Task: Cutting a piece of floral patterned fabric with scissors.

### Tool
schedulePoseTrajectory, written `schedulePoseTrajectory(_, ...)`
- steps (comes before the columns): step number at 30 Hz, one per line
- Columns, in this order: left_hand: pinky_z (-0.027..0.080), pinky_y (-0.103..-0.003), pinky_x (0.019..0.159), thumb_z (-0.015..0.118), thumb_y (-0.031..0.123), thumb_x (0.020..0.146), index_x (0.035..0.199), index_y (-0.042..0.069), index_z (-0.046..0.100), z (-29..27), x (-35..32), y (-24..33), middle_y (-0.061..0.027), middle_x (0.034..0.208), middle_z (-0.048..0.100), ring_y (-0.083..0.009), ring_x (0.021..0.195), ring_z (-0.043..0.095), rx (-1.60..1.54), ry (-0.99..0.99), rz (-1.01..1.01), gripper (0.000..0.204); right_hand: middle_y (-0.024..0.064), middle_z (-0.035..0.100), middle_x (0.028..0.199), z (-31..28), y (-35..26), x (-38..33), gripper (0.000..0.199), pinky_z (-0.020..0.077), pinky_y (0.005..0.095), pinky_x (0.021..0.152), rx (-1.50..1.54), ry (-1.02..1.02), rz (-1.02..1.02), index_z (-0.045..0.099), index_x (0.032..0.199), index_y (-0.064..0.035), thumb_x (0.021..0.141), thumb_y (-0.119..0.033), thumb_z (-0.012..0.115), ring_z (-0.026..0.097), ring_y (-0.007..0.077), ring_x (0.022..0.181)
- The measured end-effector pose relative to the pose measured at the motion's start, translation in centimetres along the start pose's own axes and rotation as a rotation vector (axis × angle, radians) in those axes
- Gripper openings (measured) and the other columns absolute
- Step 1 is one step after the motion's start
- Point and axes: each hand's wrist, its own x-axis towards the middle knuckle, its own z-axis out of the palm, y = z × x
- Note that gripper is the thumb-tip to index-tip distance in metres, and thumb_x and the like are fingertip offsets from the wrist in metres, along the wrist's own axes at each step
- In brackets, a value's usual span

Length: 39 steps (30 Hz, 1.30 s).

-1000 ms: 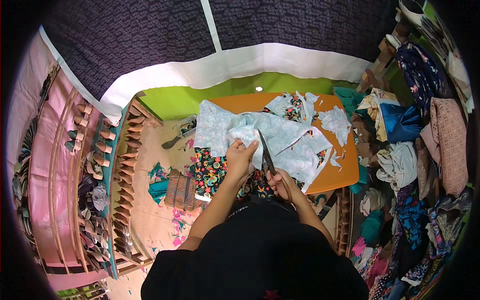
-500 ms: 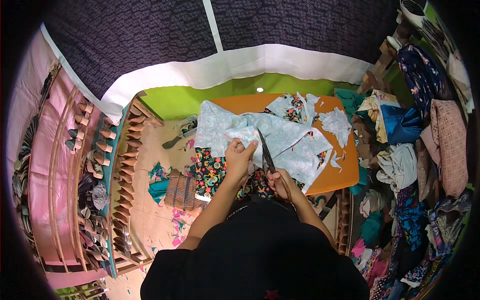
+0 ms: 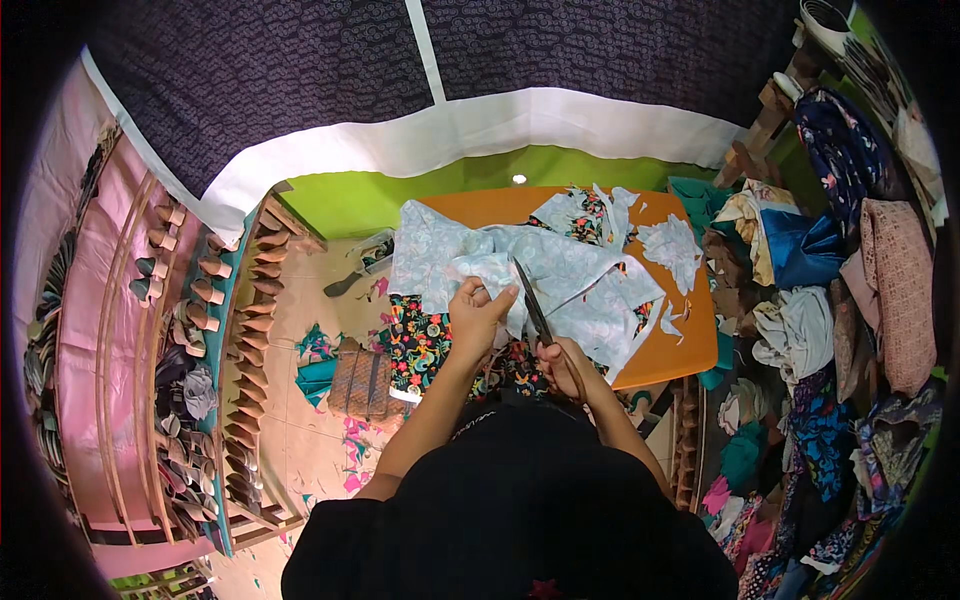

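My left hand point(image 3: 478, 312) pinches a fold of the floral fabric point(image 3: 430, 245), whose pale reverse side faces up over most of the table. The dark, colourful printed side of the fabric shows near the table's left front. In my right hand point(image 3: 556, 362) is a pair of long dark scissors point(image 3: 533, 305), gripped by the handles. Their blades point away from me, just right of my left fingers and over the pale cloth. Whether the blades touch the cloth I cannot tell.
Fabric offcuts point(image 3: 670, 250) lie on the right of the orange table point(image 3: 690, 345). Piled cloths point(image 3: 795, 330) crowd the right side. Racks of shoe lasts point(image 3: 255, 350) stand at left. A patterned bundle point(image 3: 360, 383) and scraps lie on the tiled floor. A dark curtain point(image 3: 300, 90) hangs ahead.
Both hands stay almost where they were. The scissors have shifted very slightly, and the pinched cloth by my left fingers has moved a little.
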Motion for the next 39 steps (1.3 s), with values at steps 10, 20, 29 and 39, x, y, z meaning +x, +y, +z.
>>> schedulePoseTrajectory(10, 0.036, -0.017, 0.044, 0.065, 0.002, 0.071, 0.086, 0.000, 0.049, 0.1, -0.3, 0.7, -0.0029, 0.066, 0.057, -0.0047, 0.051, 0.048, 0.042, -0.040, -0.041, 0.022, -0.0018, 0.036, 0.056, -0.2, -1.4, -0.7, 0.041, 0.0309, 0.0227, 0.045, 0.004, 0.003, -0.030, 0.041, 0.067, -0.0055, 0.079, -0.045, 0.039, 0.034, 0.0079, 0.050)
schedulePoseTrajectory(20, 0.033, -0.018, 0.040, 0.067, 0.004, 0.070, 0.085, 0.002, 0.046, -0.4, 0.3, -0.2, -0.0003, 0.058, 0.053, -0.0047, 0.046, 0.045, 0.101, -0.061, -0.040, 0.026, 0.0035, 0.038, 0.057, -1.2, -0.1, -0.6, 0.037, 0.0354, 0.0297, 0.054, -0.185, -0.029, -0.071, 0.043, 0.070, -0.0008, 0.087, -0.034, 0.037, 0.034, 0.0144, 0.057)
schedulePoseTrajectory(29, 0.035, -0.018, 0.042, 0.066, 0.003, 0.069, 0.087, 0.001, 0.047, -0.7, 0.4, -0.3, -0.0030, 0.066, 0.057, -0.0056, 0.050, 0.048, 0.102, -0.123, -0.066, 0.027, -0.0016, 0.035, 0.047, -0.9, -1.0, -0.7, 0.070, 0.0302, 0.0206, 0.036, 0.024, -0.009, -0.013, 0.037, 0.066, -0.0080, 0.061, -0.078, 0.036, 0.037, 0.0080, 0.039)
schedulePoseTrajectory(39, 0.046, -0.021, 0.063, 0.064, -0.002, 0.069, 0.099, 0.001, 0.045, -0.3, 0.1, 0.1, -0.0082, 0.098, 0.052, -0.0120, 0.078, 0.054, 0.043, -0.044, 0.028, 0.035, 0.0085, 0.041, 0.056, -1.3, -1.5, -1.0, 0.062, 0.0378, 0.0314, 0.053, -0.241, -0.008, -0.071, 0.045, 0.070, 0.0020, 0.082, -0.058, 0.034, 0.040, 0.0163, 0.055)
